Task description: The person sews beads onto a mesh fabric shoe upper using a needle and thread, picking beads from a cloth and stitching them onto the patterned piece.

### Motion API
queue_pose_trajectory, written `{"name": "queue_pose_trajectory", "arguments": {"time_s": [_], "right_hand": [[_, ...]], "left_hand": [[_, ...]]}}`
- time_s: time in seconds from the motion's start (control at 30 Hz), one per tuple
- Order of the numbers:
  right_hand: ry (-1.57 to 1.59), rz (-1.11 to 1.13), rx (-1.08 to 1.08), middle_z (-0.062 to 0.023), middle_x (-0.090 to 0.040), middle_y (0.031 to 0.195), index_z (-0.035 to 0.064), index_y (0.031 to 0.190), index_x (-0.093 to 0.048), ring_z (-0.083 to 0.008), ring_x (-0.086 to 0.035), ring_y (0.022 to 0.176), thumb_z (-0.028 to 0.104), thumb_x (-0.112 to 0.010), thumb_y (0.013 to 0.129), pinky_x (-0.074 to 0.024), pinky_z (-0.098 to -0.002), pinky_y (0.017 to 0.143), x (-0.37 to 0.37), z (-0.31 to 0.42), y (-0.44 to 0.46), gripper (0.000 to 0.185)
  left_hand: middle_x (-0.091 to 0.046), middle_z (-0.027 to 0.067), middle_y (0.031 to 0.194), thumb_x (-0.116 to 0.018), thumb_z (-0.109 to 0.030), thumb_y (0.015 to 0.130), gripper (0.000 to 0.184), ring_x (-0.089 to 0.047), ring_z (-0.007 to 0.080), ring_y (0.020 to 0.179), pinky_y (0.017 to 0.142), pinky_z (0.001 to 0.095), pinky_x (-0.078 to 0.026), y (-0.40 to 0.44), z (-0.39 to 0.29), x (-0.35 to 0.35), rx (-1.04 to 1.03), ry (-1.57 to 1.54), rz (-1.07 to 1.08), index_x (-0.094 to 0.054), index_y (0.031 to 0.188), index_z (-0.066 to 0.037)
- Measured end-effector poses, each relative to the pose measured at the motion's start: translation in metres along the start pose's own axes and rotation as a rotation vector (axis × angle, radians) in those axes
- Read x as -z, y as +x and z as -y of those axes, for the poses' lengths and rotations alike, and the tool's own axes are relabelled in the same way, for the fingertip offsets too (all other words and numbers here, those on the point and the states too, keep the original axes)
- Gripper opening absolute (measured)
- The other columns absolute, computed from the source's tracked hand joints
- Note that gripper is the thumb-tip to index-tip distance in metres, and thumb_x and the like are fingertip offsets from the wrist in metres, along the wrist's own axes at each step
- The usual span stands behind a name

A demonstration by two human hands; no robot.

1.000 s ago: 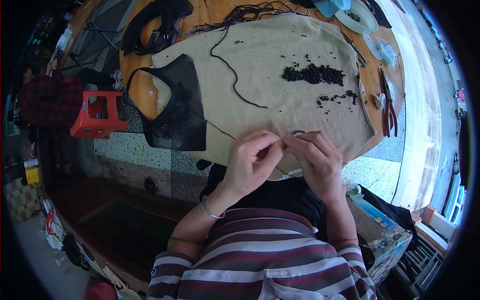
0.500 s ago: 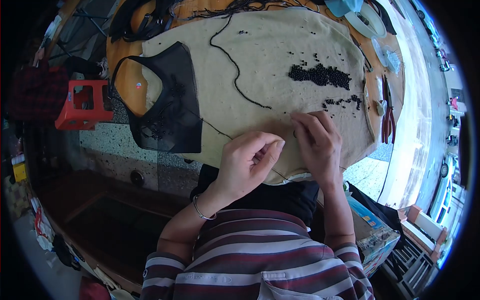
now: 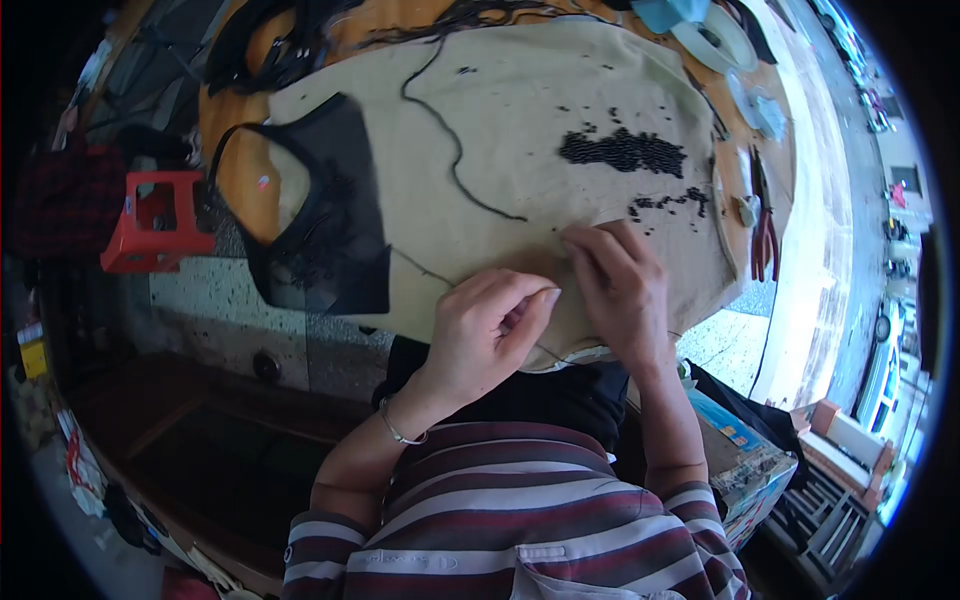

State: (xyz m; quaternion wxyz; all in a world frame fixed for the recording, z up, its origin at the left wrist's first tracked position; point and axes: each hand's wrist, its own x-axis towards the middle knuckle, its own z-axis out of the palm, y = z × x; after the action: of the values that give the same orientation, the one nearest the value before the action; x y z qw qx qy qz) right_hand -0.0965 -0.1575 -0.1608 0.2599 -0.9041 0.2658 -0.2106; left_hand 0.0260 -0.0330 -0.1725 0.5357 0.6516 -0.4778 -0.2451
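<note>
My left hand point(image 3: 492, 325) is closed, thumb against the index finger, above the near part of the beige cloth point(image 3: 520, 130). A dark thread point(image 3: 420, 266) runs to it from the sheer black fabric piece point(image 3: 335, 220). What its fingertips pinch is too small to make out. To its right, my right hand point(image 3: 620, 285) has its thumb and fingers together over the cloth; anything held there cannot be seen. Beyond the hands lie a pile of black beads point(image 3: 625, 152), a looser group of beads point(image 3: 680, 203) and a beaded strand point(image 3: 455, 160).
Red-handled pliers point(image 3: 764, 235) rest at the table's right side, near a round white dish point(image 3: 722, 40). Black strands point(image 3: 480, 14) lie at the far edge. A red stool point(image 3: 160, 218) stands left, beside a person in dark clothing point(image 3: 65, 195). A box point(image 3: 735, 450) is at lower right.
My hands were together a second ago and are now apart, the right one farther forward. The view has shifted slightly, and the scene looks blurred.
</note>
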Motion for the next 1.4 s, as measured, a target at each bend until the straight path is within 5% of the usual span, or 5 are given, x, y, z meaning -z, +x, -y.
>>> {"name": "queue_pose_trajectory", "arguments": {"time_s": [0.23, 0.33, 0.43, 0.77, 1.4], "right_hand": [[-0.203, 0.136, 0.166, -0.0088, -0.049, 0.092, 0.0009, 0.11, -0.055, -0.0243, -0.052, 0.086, 0.004, -0.057, 0.066, -0.0479, -0.0306, 0.072, 0.008, 0.005, -0.001, 0.044], [-0.123, 0.036, 0.083, -0.0087, -0.051, 0.089, 0.002, 0.104, -0.058, -0.0221, -0.055, 0.081, 0.002, -0.059, 0.072, -0.0488, -0.03, 0.07, 0.021, -0.002, -0.012, 0.032], [0.111, -0.221, -0.262, -0.009, -0.055, 0.084, 0.0033, 0.096, -0.061, -0.0212, -0.057, 0.072, 0.001, -0.061, 0.08, -0.0485, -0.031, 0.066, 0.034, -0.011, -0.024, 0.016], [-0.116, -0.469, -0.475, -0.0096, -0.057, 0.075, 0.0025, 0.089, -0.063, -0.0191, -0.056, 0.062, 0.005, -0.065, 0.082, -0.0442, -0.0293, 0.059, 0.059, -0.061, -0.041, 0.007], [-0.124, -0.441, -0.423, -0.0094, -0.059, 0.076, 0.0036, 0.087, -0.064, -0.0215, -0.058, 0.065, 0.006, -0.066, 0.081, -0.0461, -0.0308, 0.061, 0.057, -0.066, -0.039, 0.007]], "left_hand": [[-0.056, 0.006, 0.065, -0.064, -0.005, 0.084, 0.003, -0.053, 0.0147, 0.052, 0.045, 0.0265, -0.042, 0.0, -0.002, -0.008, 0.02, -0.004, -0.038, -0.063, 0.084, -0.002], [-0.061, 0.0064, 0.072, -0.062, -0.005, 0.086, 0.006, -0.057, 0.0104, 0.058, 0.051, 0.0224, -0.044, -0.001, -0.001, -0.005, 0.036, 0.02, 0.016, -0.064, 0.088, 0.0], [-0.064, 0.0073, 0.077, -0.06, -0.005, 0.088, 0.009, -0.059, 0.0085, 0.062, 0.053, 0.0199, -0.046, -0.002, -0.002, -0.003, 0.055, 0.02, 0.043, -0.065, 0.091, 0.002], [-0.061, 0.0049, 0.068, -0.064, -0.006, 0.084, 0.005, -0.055, 0.0113, 0.055, 0.049, 0.0234, -0.043, -0.003, -0.001, -0.01, 0.057, 0.001, -0.017, -0.065, 0.088, -0.001], [-0.065, 0.0056, 0.075, -0.06, -0.006, 0.088, 0.009, -0.057, 0.0074, 0.058, 0.051, 0.0195, -0.044, -0.003, -0.001, -0.01, 0.07, 0.025, 0.031, -0.064, 0.09, 0.001]]}}
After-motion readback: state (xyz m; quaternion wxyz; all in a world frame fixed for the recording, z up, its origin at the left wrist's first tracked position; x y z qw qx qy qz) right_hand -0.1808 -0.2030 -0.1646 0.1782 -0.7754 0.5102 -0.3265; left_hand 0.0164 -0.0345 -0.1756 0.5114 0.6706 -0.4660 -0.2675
